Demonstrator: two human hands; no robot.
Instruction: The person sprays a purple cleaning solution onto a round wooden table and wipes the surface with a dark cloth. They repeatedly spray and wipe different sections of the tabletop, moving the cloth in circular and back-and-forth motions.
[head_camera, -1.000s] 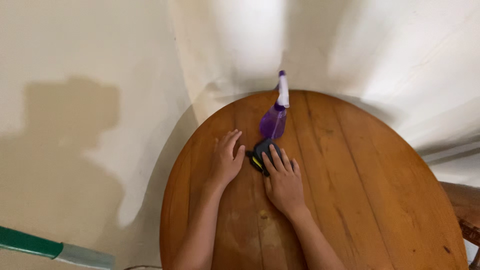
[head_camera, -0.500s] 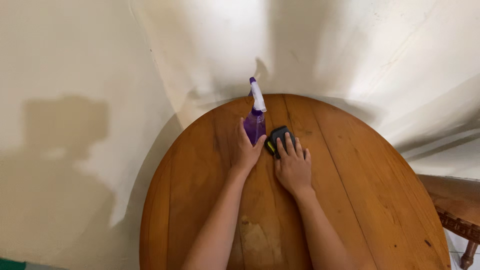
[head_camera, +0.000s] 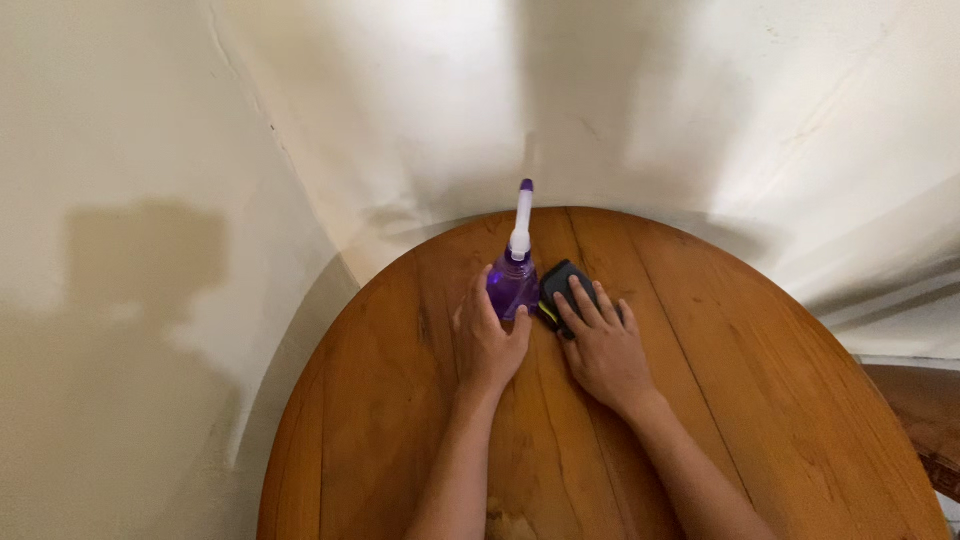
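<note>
A purple spray bottle (head_camera: 514, 272) with a white trigger head stands upright near the far edge of a round wooden table (head_camera: 760, 400). My left hand (head_camera: 489, 340) wraps around the bottle's base from the near side. Right of the bottle lies a black sponge (head_camera: 563, 283) with a yellow edge, flat on the table. My right hand (head_camera: 602, 345) rests on it with fingers spread, pressing it down.
Cream walls (head_camera: 200, 150) meet in a corner just behind the table's far edge. A carved wooden chair part (head_camera: 925, 410) shows at the right edge. Bare tabletop lies to the right and near side of my hands.
My left hand went from flat on the table to the bottle's base. My right hand slid the sponge farther away, next to the bottle. The view shifted, and the bottle stands more upright.
</note>
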